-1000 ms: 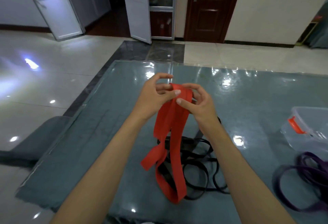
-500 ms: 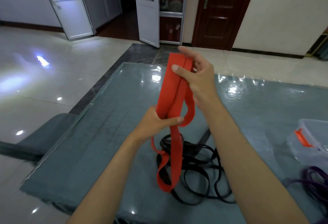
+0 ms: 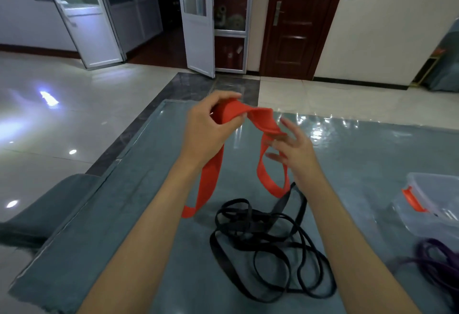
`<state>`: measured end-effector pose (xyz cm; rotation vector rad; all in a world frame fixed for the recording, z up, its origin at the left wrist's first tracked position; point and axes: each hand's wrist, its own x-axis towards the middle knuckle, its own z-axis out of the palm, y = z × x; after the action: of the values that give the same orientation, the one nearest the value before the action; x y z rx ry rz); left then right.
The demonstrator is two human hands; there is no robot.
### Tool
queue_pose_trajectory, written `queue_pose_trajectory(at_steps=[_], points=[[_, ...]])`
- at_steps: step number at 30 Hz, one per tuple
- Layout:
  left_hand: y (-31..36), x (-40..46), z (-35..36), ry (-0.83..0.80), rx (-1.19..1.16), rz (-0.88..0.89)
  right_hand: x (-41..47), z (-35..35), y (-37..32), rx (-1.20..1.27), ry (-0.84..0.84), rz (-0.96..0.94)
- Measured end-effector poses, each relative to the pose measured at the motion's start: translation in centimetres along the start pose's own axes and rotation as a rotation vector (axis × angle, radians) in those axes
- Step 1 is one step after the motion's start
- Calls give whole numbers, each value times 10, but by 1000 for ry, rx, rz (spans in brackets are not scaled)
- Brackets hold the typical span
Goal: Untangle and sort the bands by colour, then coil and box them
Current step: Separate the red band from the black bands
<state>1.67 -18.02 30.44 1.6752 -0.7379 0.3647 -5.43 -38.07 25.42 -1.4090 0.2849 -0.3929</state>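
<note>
Red band (image 3: 250,115): we hold a wide, flat, bright red-orange strap up in the air above the far part of the table; its top span runs between our two hands and sags a little in the middle, with a twist near the right end.
Red band, left side: from our left hand one length hangs straight down and ends in a fold that curls to the left, near the table top.
Red band, right side: below our right hand it drops as a hanging loop whose lower end comes just beside the black bands.
Left hand (image 3: 206,132): we grip the band's left end, fingers curled over the top and thumb pressed against the near face.
Right hand (image 3: 294,151): fingers are spread and only loosely bent; the band passes over or behind the fingertips, and we cannot tell whether they pinch it.
Black bands (image 3: 268,246): a tangle of narrow black loops lies flat on the table, near us and a little right of centre.
Purple bands (image 3: 437,261): dark purple loops lie at the near right edge, partly cut off.
Box (image 3: 437,199): a clear plastic tub with an orange latch (image 3: 411,200) stands at the right, just beyond the purple bands.
Table (image 3: 124,226): a grey-blue glossy top.
</note>
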Motion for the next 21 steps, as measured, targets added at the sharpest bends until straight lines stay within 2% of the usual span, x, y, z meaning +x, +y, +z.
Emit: queue_pose_trajectory(at_steps=[3, 6, 8, 10, 13, 15, 18, 21], points=[[11, 13, 12, -29, 6, 42, -7, -4, 14, -249, -30, -76], [17, 23, 22, -75, 12, 52, -2, -12, 16, -724, 178, -238], [19, 26, 28, -96, -43, 23, 3, -17, 17, -871, 296, -395], [22, 30, 34, -82, -156, -6, 7, -23, 16, -721, 213, -433], [31, 33, 46, -62, -318, -70, -1, -28, 15, -338, -23, -229], [40, 33, 58, -65, -472, -121, -11, -33, 20, -194, -132, -189], [53, 32, 81, -56, -726, -230, -29, -32, 30, -197, -186, -175], [62, 31, 105, -68, -959, -377, -38, -24, 36, -210, -124, -164]])
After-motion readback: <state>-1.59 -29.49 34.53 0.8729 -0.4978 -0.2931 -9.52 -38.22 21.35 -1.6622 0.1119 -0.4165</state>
